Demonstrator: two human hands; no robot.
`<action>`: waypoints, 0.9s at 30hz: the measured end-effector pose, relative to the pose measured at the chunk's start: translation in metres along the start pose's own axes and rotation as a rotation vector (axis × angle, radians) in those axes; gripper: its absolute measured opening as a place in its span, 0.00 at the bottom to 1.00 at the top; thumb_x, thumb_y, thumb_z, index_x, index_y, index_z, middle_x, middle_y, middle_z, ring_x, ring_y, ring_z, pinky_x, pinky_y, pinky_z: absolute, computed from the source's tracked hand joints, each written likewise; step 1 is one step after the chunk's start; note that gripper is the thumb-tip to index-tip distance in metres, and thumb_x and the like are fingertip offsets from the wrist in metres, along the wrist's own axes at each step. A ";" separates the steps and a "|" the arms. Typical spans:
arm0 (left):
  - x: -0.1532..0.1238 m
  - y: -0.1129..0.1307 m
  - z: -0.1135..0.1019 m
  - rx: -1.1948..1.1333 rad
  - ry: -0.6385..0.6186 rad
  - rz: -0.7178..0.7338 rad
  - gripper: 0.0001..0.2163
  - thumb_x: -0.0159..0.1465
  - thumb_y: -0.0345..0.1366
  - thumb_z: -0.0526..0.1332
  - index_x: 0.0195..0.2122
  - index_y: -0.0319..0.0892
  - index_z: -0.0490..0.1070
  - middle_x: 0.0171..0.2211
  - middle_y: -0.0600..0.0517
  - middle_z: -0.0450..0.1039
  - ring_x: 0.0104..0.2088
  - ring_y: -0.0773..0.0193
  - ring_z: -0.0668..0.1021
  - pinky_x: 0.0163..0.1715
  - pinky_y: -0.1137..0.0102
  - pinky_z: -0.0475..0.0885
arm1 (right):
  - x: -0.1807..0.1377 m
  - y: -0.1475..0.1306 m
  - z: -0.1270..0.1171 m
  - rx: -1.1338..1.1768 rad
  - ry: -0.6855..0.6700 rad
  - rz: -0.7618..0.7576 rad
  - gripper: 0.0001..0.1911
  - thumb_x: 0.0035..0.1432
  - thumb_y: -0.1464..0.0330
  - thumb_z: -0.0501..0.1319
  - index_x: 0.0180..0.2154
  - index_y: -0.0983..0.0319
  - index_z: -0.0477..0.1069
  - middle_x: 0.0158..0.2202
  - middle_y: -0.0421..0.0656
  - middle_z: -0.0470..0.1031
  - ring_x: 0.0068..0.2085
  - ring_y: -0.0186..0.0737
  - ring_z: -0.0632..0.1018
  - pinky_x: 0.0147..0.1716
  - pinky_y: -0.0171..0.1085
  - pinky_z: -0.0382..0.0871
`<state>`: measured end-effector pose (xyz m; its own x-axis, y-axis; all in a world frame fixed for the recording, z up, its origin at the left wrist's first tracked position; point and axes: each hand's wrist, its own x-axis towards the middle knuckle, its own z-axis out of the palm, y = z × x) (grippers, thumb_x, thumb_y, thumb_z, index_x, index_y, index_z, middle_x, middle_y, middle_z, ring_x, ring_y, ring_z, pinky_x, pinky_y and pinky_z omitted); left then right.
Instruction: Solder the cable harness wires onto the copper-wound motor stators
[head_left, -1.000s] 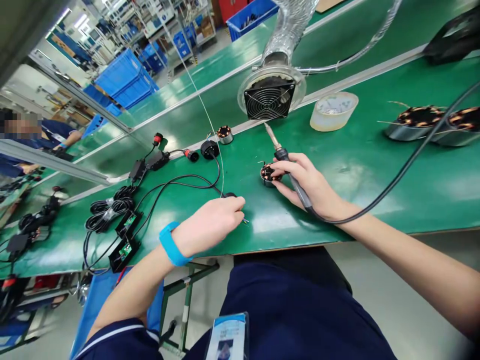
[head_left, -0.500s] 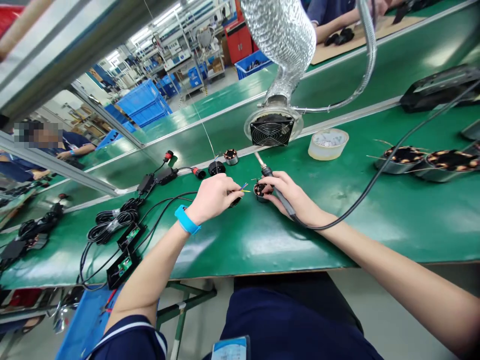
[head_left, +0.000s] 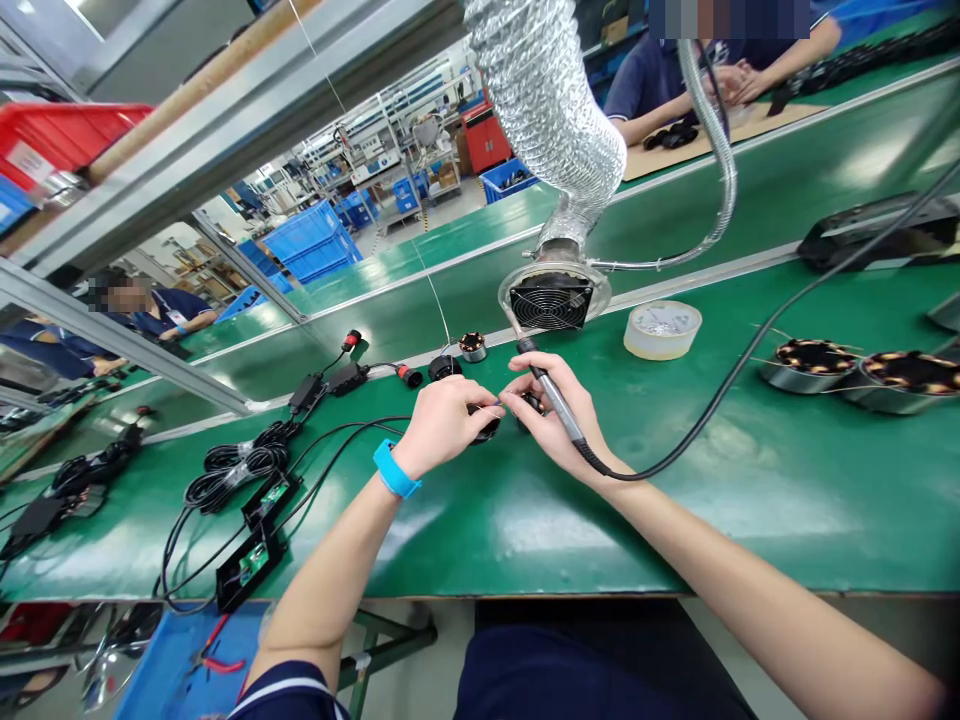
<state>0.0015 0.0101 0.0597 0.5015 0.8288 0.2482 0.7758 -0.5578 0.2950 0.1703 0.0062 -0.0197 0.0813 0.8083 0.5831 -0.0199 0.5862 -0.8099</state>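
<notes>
My left hand point(head_left: 444, 422), with a blue wristband, is closed around the end of a black cable with small coloured wire tips, held against a small motor stator point(head_left: 532, 404) on the green bench point(head_left: 675, 500). My right hand point(head_left: 553, 420) grips a soldering iron point(head_left: 551, 393) like a pen, tip pointing up towards the fan, while its fingertips pinch at the stator. Both hands meet at the stator, which is mostly hidden by fingers.
A fume fan point(head_left: 553, 299) on silver ducting stands just behind the hands. A tape roll point(head_left: 662, 329) and larger stators point(head_left: 810, 361) lie right. Another small stator point(head_left: 472, 346), black cables and circuit boards point(head_left: 255, 520) lie left. Other people work at far benches.
My left hand lifted the cable end from the bench's front edge and brought it right, up to the stator. The camera view tilted upward.
</notes>
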 end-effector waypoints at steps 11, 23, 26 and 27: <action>-0.025 0.000 0.059 0.126 0.510 0.154 0.07 0.71 0.35 0.62 0.38 0.42 0.79 0.34 0.52 0.83 0.30 0.65 0.76 0.33 0.66 0.68 | -0.012 0.003 0.003 0.165 0.140 0.134 0.22 0.59 0.64 0.72 0.52 0.55 0.69 0.45 0.40 0.71 0.31 0.33 0.78 0.37 0.37 0.77; -0.033 -0.009 0.063 0.130 0.539 0.218 0.07 0.71 0.33 0.61 0.48 0.43 0.76 0.38 0.51 0.83 0.33 0.64 0.80 0.34 0.67 0.71 | -0.022 -0.008 0.009 -0.288 0.225 -0.174 0.16 0.64 0.72 0.67 0.52 0.56 0.72 0.42 0.43 0.74 0.39 0.40 0.79 0.42 0.41 0.77; -0.033 -0.006 0.062 0.092 0.538 0.206 0.07 0.72 0.31 0.59 0.47 0.42 0.76 0.42 0.50 0.83 0.38 0.63 0.81 0.37 0.67 0.72 | -0.021 -0.011 0.009 -0.364 0.182 -0.350 0.18 0.65 0.75 0.65 0.54 0.55 0.71 0.36 0.42 0.75 0.43 0.45 0.78 0.45 0.44 0.77; -0.033 -0.004 0.061 0.039 0.527 0.174 0.07 0.72 0.32 0.59 0.46 0.42 0.77 0.41 0.50 0.83 0.38 0.63 0.81 0.38 0.67 0.73 | -0.020 -0.011 0.009 -0.370 0.165 -0.370 0.19 0.65 0.76 0.65 0.55 0.55 0.70 0.35 0.41 0.76 0.44 0.46 0.77 0.46 0.45 0.77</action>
<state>0.0051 -0.0117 -0.0059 0.3720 0.5842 0.7214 0.7172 -0.6742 0.1761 0.1600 -0.0158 -0.0219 0.1723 0.5146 0.8399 0.3895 0.7476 -0.5380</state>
